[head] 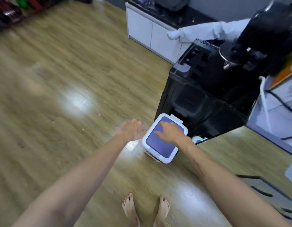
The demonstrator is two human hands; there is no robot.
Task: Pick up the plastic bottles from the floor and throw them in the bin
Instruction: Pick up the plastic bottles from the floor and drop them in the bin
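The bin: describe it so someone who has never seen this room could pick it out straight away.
Find the big black appliance standing on the wooden floor at the right. The bin sits at its near corner, just ahead of the person's bare feet. It is the only white, rounded-square box with a purple lid, and the right hand is on top of it.
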